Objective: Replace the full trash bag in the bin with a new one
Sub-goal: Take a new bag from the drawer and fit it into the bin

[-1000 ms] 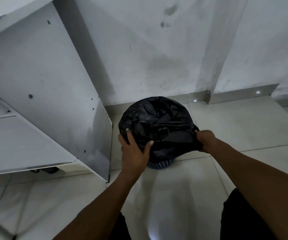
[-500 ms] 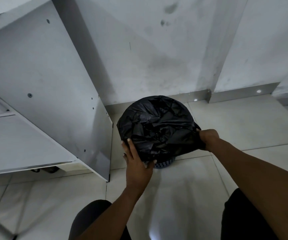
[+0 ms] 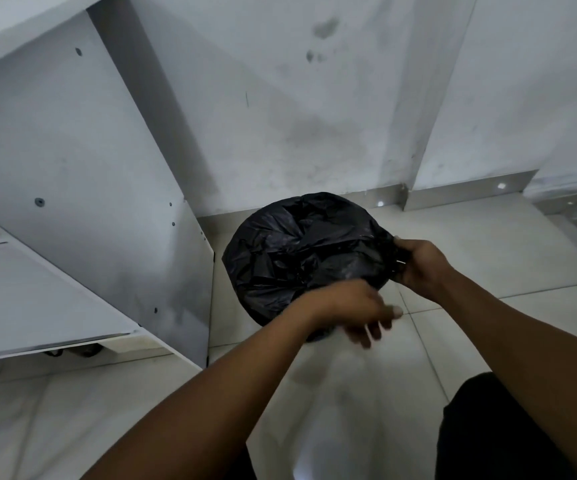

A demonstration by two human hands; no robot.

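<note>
The left hand (image 3: 356, 308) has left the near rim and now crosses toward the right side, fingers loosely spread, holding nothing — so the bag's mouth is probably being gathered. The right hand (image 3: 418, 263) pinches the crumpled black plastic trash bag (image 3: 300, 251) at its right edge. The bag sits in the bin on the floor near the wall — domed, opening upward, long axis vertical as far as visible.

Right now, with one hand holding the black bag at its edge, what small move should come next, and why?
Probably bring the left hand to the bag edge near the right hand. The right hand pinches the bag at the right side, while the left hand hangs open in front of it, holding nothing. Two hands could gather it.
</note>
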